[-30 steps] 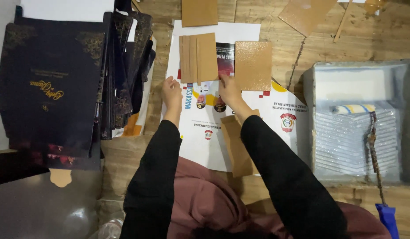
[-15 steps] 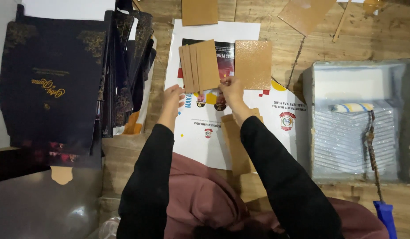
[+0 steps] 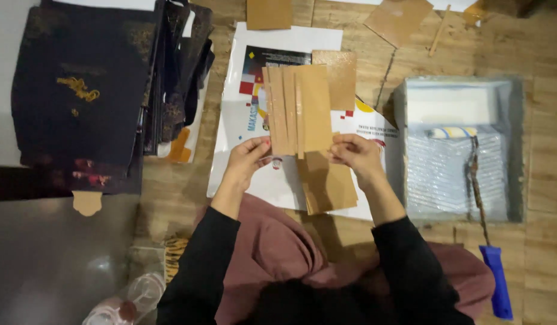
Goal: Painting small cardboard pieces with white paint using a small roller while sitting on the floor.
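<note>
1. We hold a fanned stack of tan rectangular cardboard pieces (image 3: 298,111) between both hands, lifted above the white printed paper sheet (image 3: 278,180) that covers the wooden floor in front of us.
2. Our left hand (image 3: 248,159) pinches the stack's lower left corner, fingers closed on the edge; our right hand (image 3: 355,153) pinches the lower right corner the same way. Both grips sit at the near end.
3. Long axis of the stack: running away from us, near to far. The free end lies beyond the fingertips, over the far half of the paper sheet.
4. Neither hand is nearer; the stack sits centred between them.
5. On the paper sheet, directly under our right hand, lie more flat brown cardboard pieces (image 3: 328,183).
6. Right of the paper sheet: a grey plastic-lined paint tray (image 3: 519,150) holding a small roller with a blue handle (image 3: 495,289).
7. Left of the paper sheet: a pile of dark navy folded covers with gold ornament (image 3: 80,96).
</note>
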